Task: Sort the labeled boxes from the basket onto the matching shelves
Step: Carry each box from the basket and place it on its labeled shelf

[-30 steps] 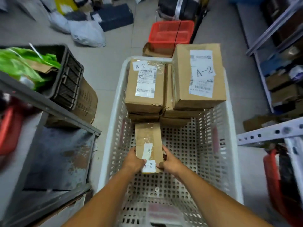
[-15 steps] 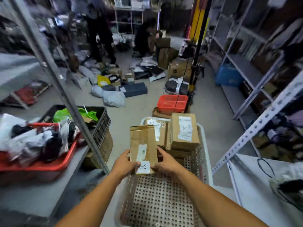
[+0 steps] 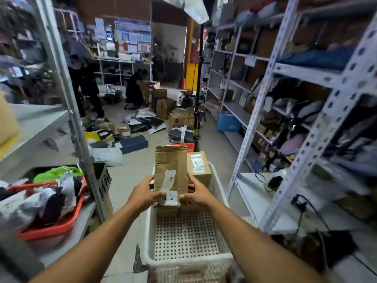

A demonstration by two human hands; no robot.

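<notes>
I hold a narrow brown cardboard box (image 3: 171, 170) with a white "A-2" label above the white perforated basket (image 3: 183, 260). My left hand (image 3: 143, 194) grips its left side and my right hand (image 3: 196, 193) grips its right side near the bottom. Behind it, more brown boxes sit stacked at the basket's far end; the top one (image 3: 199, 165) also carries an "A-2" label. The box I hold hides part of that stack.
Grey metal shelving (image 3: 306, 127) lines the right; a shelf upright (image 3: 69, 103) stands at left with a red tub (image 3: 53, 227) of bagged parcels. Parcels and bags litter the floor ahead (image 3: 126, 137). Two people work at the back (image 3: 134, 88). A black stand pole (image 3: 196, 111) rises beyond the basket.
Both hands lifted the narrow A-2 box up out of the basket. My view tilted up from the basket to the aisle and shelves.
</notes>
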